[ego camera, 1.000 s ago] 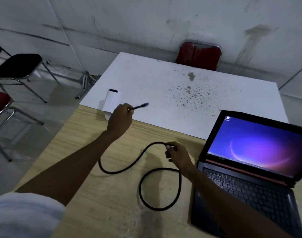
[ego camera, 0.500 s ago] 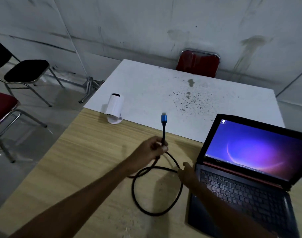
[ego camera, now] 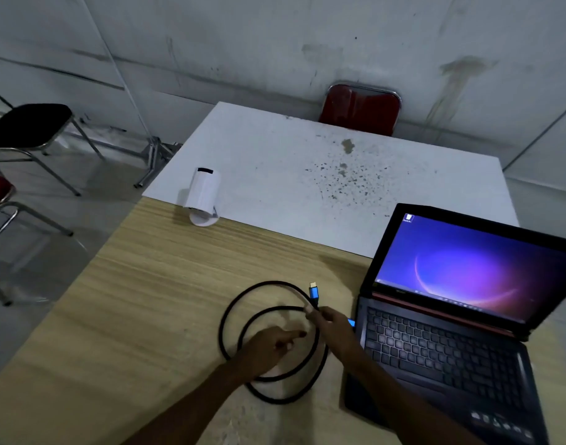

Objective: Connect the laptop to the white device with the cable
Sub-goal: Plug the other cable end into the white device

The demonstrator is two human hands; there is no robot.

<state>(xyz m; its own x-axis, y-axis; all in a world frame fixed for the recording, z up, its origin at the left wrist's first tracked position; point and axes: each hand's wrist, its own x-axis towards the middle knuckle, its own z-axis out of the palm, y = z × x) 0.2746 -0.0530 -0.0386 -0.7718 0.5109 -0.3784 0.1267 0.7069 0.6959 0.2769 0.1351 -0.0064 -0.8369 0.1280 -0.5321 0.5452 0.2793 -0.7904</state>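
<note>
Two hands: the right hand (ego camera: 331, 322) pinched the black cable (ego camera: 269, 340) behind its blue plug (ego camera: 314, 293); the left hand (ego camera: 269, 343) lay loose, holding nothing.
White device (ego camera: 203, 195): far away, unplugged.
Risk: loops might snag and tug the laptop (ego camera: 452, 316).
</note>
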